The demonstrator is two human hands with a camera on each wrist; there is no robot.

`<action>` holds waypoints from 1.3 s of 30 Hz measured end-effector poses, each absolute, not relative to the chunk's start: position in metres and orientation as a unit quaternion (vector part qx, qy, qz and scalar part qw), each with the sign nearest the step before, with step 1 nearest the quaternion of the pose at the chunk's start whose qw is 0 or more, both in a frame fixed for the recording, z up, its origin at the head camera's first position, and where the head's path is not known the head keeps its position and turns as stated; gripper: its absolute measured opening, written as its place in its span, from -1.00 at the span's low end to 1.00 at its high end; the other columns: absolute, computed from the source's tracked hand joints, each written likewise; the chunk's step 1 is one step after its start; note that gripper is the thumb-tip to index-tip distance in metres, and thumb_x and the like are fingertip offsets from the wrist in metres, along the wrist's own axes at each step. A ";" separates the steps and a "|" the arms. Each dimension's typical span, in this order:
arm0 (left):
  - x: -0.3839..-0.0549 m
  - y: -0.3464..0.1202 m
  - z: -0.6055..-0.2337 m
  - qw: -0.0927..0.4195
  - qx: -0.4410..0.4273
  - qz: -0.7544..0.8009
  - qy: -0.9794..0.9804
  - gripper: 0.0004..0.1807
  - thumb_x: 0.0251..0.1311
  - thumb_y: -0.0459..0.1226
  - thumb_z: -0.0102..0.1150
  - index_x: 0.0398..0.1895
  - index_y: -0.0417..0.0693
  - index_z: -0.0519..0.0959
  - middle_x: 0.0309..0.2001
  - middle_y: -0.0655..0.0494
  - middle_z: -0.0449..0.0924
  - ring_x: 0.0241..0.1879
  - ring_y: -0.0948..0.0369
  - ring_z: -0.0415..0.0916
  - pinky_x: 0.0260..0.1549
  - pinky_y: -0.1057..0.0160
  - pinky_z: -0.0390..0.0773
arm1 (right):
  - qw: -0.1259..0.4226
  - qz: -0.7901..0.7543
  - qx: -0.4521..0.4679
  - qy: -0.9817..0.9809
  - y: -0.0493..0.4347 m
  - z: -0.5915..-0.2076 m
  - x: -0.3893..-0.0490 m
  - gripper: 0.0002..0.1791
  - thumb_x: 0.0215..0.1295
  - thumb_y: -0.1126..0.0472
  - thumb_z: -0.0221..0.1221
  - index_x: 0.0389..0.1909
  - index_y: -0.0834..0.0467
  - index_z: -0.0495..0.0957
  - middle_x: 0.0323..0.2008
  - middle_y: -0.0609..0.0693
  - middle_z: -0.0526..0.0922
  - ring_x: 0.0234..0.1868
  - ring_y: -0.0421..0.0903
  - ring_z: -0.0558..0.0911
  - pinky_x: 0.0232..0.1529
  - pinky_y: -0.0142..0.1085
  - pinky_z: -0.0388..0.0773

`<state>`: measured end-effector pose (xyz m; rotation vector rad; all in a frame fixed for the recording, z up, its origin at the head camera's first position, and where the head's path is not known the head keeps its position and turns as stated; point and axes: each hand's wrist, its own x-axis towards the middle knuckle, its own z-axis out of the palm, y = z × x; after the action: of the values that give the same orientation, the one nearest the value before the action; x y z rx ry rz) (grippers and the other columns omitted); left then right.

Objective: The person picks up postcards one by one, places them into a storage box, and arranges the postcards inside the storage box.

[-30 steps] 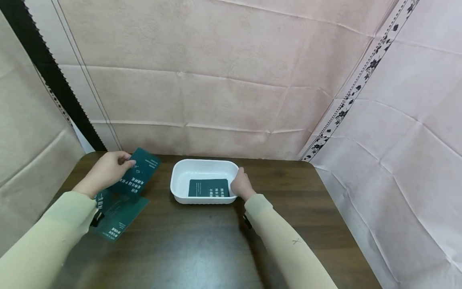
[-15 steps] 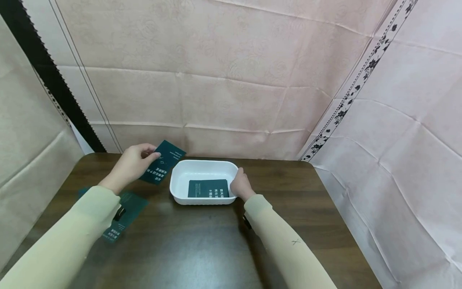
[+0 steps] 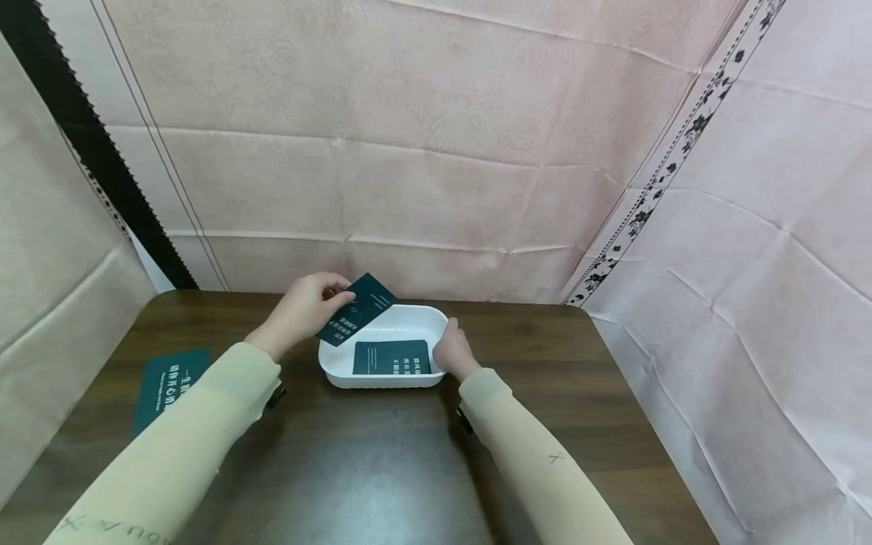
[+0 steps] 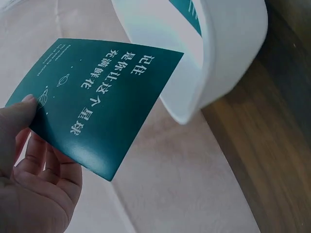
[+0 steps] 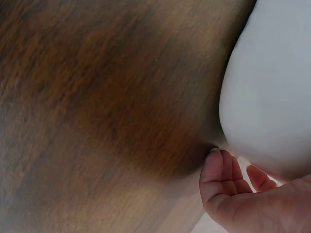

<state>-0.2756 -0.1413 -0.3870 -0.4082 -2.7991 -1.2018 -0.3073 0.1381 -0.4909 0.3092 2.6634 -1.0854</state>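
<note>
A dark green printed card hangs tilted over the left end of a white plastic tray. My left hand pinches its corner, and the left wrist view shows the thumb on the printed face of this card. Inside the tray lies another green card, flat near the front wall. My right hand grips the tray's right end. In the right wrist view, the curled fingers of the right hand sit at the outside of the tray wall.
At the table's left side lies a green card, partly hidden by my left sleeve. The brown wooden table is bounded by pale cloth at the back and sides.
My left hand has lifted the card off the left-hand cards and carried it right, to above the tray. My right hand and the tray have stayed in place.
</note>
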 end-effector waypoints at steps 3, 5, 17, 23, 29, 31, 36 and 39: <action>-0.277 -0.129 -0.389 0.016 -0.143 -0.386 -0.911 -0.78 0.35 -0.13 0.13 -0.05 0.00 0.60 -0.20 0.03 0.54 -0.20 0.06 0.44 -0.20 0.14 0.58 | 0.124 -0.370 0.105 0.915 0.138 -0.491 -0.307 -0.11 0.30 0.40 0.11 0.49 0.20 -0.23 0.32 0.24 0.23 0.18 0.10 0.38 0.26 0.07 0.31; -0.278 -0.122 -0.391 0.004 -0.149 -0.382 -0.912 -0.77 0.35 -0.13 0.13 -0.04 0.00 0.60 -0.20 0.04 0.54 -0.20 0.06 0.44 -0.18 0.14 0.58 | 0.122 -0.365 0.103 0.917 0.138 -0.491 -0.307 -0.12 0.31 0.40 0.11 0.49 0.21 -0.22 0.31 0.24 0.24 0.17 0.10 0.39 0.26 0.06 0.32; -0.285 -0.090 -0.416 -0.053 -0.168 -0.360 -0.916 -0.81 0.35 -0.15 0.13 -0.09 0.01 0.61 -0.25 0.10 0.53 -0.26 0.12 0.46 -0.22 0.17 0.57 | 0.118 -0.373 0.098 0.915 0.139 -0.491 -0.307 -0.13 0.29 0.40 0.12 0.48 0.19 -0.18 0.27 0.21 0.28 0.14 0.11 0.40 0.23 0.06 0.35; -0.285 -0.081 -0.426 -0.069 -0.170 -0.341 -0.922 -0.80 0.34 -0.18 0.14 -0.08 -0.02 0.62 -0.28 0.11 0.54 -0.29 0.13 0.46 -0.23 0.19 0.55 | 0.117 -0.369 0.093 0.917 0.139 -0.492 -0.308 -0.16 0.30 0.40 0.11 0.47 0.20 -0.16 0.25 0.23 0.30 0.12 0.10 0.42 0.22 0.05 0.37; -0.282 -0.078 -0.432 -0.065 -0.177 -0.337 -0.923 -0.83 0.34 -0.19 0.14 -0.11 -0.03 0.62 -0.26 0.10 0.56 -0.26 0.12 0.47 -0.14 0.14 0.56 | 0.109 -0.373 0.088 0.917 0.139 -0.491 -0.307 -0.16 0.29 0.41 0.12 0.46 0.23 -0.14 0.26 0.24 0.29 0.14 0.11 0.41 0.21 0.07 0.37; -0.282 -0.077 -0.434 -0.063 -0.181 -0.335 -0.923 -0.84 0.34 -0.21 0.15 -0.13 -0.04 0.63 -0.26 0.11 0.57 -0.27 0.13 0.47 -0.16 0.14 0.56 | 0.111 -0.373 0.088 0.917 0.139 -0.490 -0.307 -0.16 0.29 0.41 0.12 0.46 0.23 -0.15 0.26 0.24 0.29 0.13 0.11 0.41 0.21 0.07 0.37; -0.282 -0.080 -0.437 -0.061 -0.191 -0.326 -0.924 -0.86 0.32 -0.23 0.17 -0.16 -0.05 0.65 -0.28 0.13 0.58 -0.29 0.14 0.46 -0.19 0.17 0.56 | 0.114 -0.373 0.089 0.917 0.139 -0.489 -0.306 -0.16 0.29 0.41 0.11 0.47 0.23 -0.16 0.27 0.24 0.28 0.13 0.12 0.41 0.21 0.07 0.37; -0.284 -0.083 -0.439 -0.066 -0.197 -0.321 -0.924 -0.86 0.33 -0.23 0.16 -0.16 -0.05 0.65 -0.30 0.13 0.57 -0.29 0.14 0.45 -0.22 0.18 0.56 | 0.115 -0.377 0.092 0.915 0.140 -0.490 -0.306 -0.16 0.29 0.41 0.12 0.46 0.22 -0.15 0.26 0.23 0.29 0.12 0.12 0.41 0.21 0.08 0.37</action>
<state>-0.2837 -0.0828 -0.4387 -0.6452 -3.0312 -1.0521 -0.3061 0.1396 -0.4898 0.2687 2.6796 -1.1037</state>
